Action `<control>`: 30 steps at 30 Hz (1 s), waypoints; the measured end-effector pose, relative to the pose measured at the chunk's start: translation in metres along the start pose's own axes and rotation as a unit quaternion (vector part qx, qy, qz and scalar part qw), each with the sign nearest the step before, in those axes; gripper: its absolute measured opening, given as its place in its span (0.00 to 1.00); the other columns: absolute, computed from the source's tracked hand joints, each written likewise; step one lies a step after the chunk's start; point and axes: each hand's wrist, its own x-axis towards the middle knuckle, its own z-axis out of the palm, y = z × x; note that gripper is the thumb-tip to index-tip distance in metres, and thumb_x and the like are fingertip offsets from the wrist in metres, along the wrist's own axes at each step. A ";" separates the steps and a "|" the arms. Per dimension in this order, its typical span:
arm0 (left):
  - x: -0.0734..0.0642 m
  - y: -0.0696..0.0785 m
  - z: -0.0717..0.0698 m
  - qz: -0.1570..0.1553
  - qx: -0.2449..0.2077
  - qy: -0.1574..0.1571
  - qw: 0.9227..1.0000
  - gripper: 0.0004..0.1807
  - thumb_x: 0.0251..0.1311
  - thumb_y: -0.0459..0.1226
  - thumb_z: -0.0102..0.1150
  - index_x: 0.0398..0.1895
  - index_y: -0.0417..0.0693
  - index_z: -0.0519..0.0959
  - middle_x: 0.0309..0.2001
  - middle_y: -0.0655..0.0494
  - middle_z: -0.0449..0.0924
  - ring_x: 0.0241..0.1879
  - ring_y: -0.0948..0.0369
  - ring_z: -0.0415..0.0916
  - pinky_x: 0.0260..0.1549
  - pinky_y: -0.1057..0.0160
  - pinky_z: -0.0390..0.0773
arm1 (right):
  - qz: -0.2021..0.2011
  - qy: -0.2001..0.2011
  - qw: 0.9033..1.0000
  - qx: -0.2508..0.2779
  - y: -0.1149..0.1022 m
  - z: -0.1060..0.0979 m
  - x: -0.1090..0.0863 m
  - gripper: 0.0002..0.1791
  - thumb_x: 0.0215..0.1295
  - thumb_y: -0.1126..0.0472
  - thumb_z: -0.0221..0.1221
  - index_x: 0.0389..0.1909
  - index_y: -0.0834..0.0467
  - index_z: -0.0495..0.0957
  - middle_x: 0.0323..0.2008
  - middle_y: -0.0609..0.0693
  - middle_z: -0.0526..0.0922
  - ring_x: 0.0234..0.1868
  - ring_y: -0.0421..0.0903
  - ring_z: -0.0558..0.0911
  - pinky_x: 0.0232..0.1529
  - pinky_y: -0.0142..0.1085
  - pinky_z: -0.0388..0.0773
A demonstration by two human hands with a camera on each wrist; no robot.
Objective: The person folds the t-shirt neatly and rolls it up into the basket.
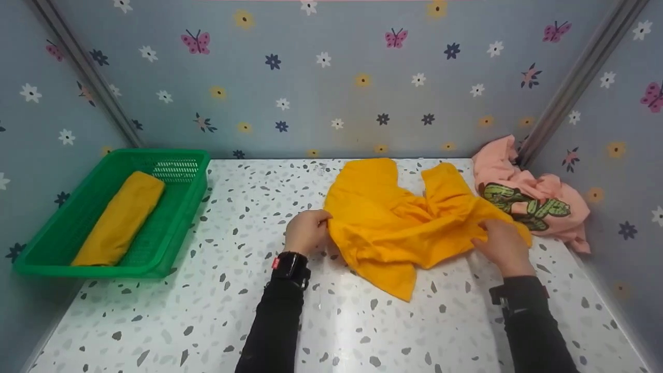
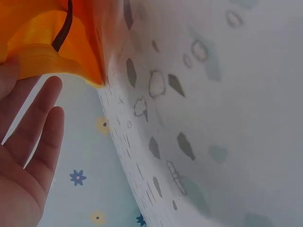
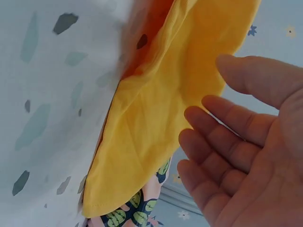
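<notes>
A crumpled yellow shirt lies spread on the speckled table, its folds bunched toward the right. At the shirt's left edge my left hand pinches the cloth between thumb and index finger; the left wrist view shows the other fingers extended below the hem. My right hand is over the right part of the shirt. In the right wrist view its fingers are loosely bent and spread beside the cloth, gripping nothing; whether the fingertips touch it I cannot tell.
On the left stands a green plastic basket holding a folded yellow cloth. A crumpled pink garment with a cactus print lies in the back right corner, touching the yellow shirt. Flower-patterned panels enclose the back and sides.
</notes>
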 end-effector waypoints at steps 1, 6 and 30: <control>0.000 -0.001 -0.001 -0.001 0.000 0.002 1.000 0.10 0.63 0.34 0.59 0.41 0.50 0.88 0.40 0.56 0.87 0.41 0.56 0.83 0.45 0.55 0.79 | 0.004 0.001 1.000 -0.005 0.001 0.000 0.000 0.29 0.64 0.56 0.63 0.59 0.72 0.72 0.54 0.71 0.76 0.55 0.69 0.71 0.60 0.64 0.63; -0.002 -0.005 -0.005 -0.020 -0.011 -0.004 1.000 0.10 0.63 0.33 0.59 0.43 0.50 0.88 0.41 0.56 0.86 0.38 0.57 0.81 0.43 0.55 0.79 | 0.017 -0.008 1.000 -0.017 0.008 0.003 0.001 0.30 0.63 0.55 0.64 0.58 0.72 0.72 0.53 0.71 0.76 0.55 0.69 0.70 0.60 0.65 0.60; -0.011 -0.034 -0.019 -0.046 -0.015 -0.008 0.999 0.10 0.63 0.33 0.60 0.43 0.47 0.88 0.40 0.55 0.86 0.41 0.56 0.81 0.48 0.55 0.78 | -0.039 -0.093 0.994 -0.048 0.012 0.018 0.004 0.26 0.58 0.52 0.67 0.51 0.66 0.76 0.47 0.64 0.78 0.44 0.61 0.75 0.51 0.61 0.70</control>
